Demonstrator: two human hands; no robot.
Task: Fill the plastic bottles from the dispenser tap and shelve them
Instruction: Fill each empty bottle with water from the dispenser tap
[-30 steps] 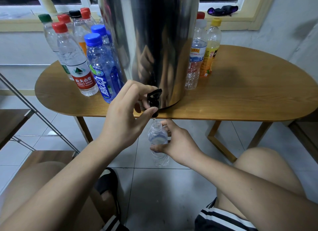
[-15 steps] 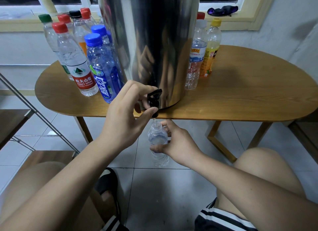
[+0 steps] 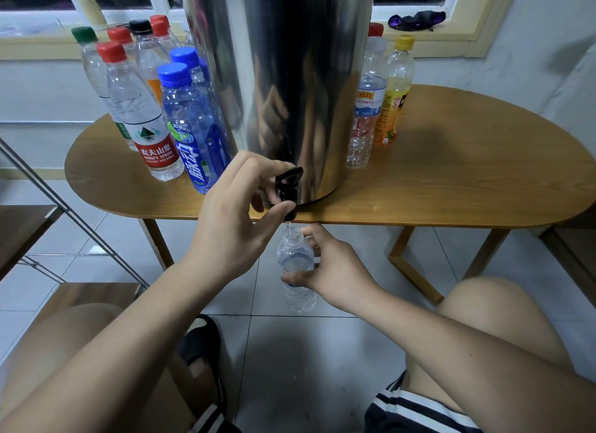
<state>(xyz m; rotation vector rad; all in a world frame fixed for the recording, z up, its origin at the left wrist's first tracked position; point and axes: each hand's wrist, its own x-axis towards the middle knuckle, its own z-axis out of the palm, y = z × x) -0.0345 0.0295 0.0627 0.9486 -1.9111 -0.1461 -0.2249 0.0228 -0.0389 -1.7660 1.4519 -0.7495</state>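
A tall steel dispenser (image 3: pixel 290 87) stands on the wooden table (image 3: pixel 451 174), its black tap (image 3: pixel 288 187) hanging over the front edge. My left hand (image 3: pixel 235 216) grips the tap lever with fingers and thumb. Just below the spout, my right hand (image 3: pixel 332 268) holds a small clear uncapped bottle (image 3: pixel 295 258) upright. A thin stream of water runs into its mouth. The bottle holds water up to about its shoulder.
Several capped bottles (image 3: pixel 151 122) stand left of the dispenser, two blue ones (image 3: pixel 193 132) nearest. Three more bottles (image 3: pixel 380 103) stand on its right. A metal-framed wooden shelf (image 3: pixel 25 229) is at the left. My knees and a black sandal (image 3: pixel 200 345) are below.
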